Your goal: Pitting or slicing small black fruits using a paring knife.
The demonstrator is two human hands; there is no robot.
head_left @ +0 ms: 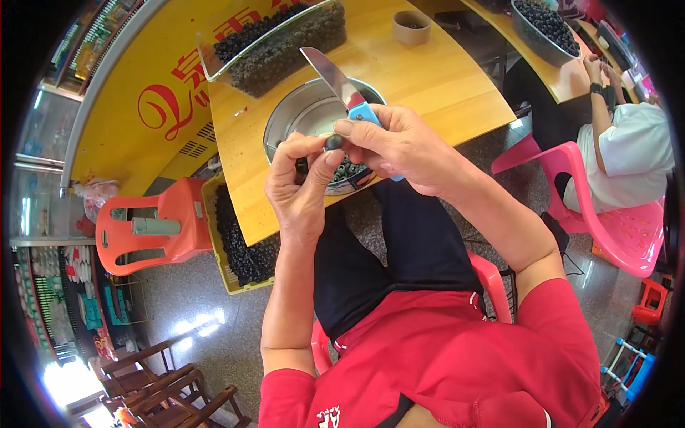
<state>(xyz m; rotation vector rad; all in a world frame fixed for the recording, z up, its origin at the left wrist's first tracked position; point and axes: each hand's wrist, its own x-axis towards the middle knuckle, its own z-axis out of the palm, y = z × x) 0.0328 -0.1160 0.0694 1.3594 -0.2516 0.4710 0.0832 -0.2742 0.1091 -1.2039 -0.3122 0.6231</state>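
My left hand (303, 182) pinches a small dark oval fruit (333, 142) between thumb and fingertips. The fingers of my right hand (414, 146) are wrapped round the blue handle of a knife (335, 78), its broad blade pointing up and away to the left. My right thumb tip comes close to the fruit; whether it touches is hard to tell. Both hands hover above the near side of a round metal basin (275, 118). Greenish-dark pieces (347, 171) lie in the basin's near part, partly hidden by my hands.
A clear bin (285, 53) of dark fruits and a brown cup (412, 30) stand on the wooden table (442, 78). Left of my legs is a yellow crate (242, 285) of dark fruits, beside an orange chair (153, 228). Another person (621, 150) sits at the right.
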